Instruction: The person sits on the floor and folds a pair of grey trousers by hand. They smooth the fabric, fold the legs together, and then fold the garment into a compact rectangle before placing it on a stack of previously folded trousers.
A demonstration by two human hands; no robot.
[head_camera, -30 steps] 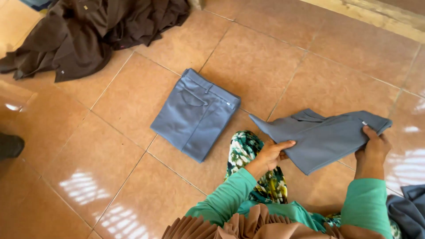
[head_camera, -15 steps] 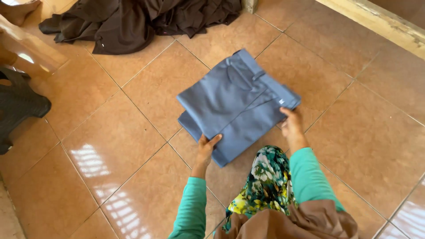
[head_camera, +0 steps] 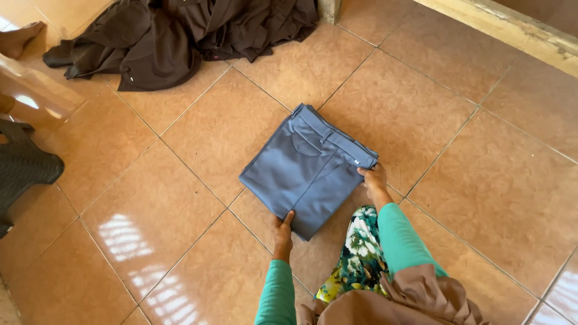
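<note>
Resting flat at the centre of the frame, one folded stack of blue-grey cotton trousers (head_camera: 308, 170) lies on the floor, its waistband and pocket seams facing up; how many garments make up the stack cannot be told. Two hands meet it. The left hand (head_camera: 282, 228), fingers extended and only slightly curled, presses against the stack's lower corner. The right hand (head_camera: 374, 179), fingers bent, grips the stack's right corner near the waistband. Both arms wear green sleeves (head_camera: 397, 238), and one flowered green-and-white cloth (head_camera: 356, 256) lies between them, just below the stack, with brown fabric (head_camera: 397, 301) at the bottom edge. One heap of dark brown garments (head_camera: 180, 33) sprawls across the upper left, well apart from the stack. One dark woven object (head_camera: 24, 171) sits at the left edge, partly cut off. The surface is a floor of large glossy orange-brown ceramic tiles (head_camera: 481, 198) with pale grout lines and bright window reflections at lower left. A pale raised sill (head_camera: 512, 33) crosses the upper right.
</note>
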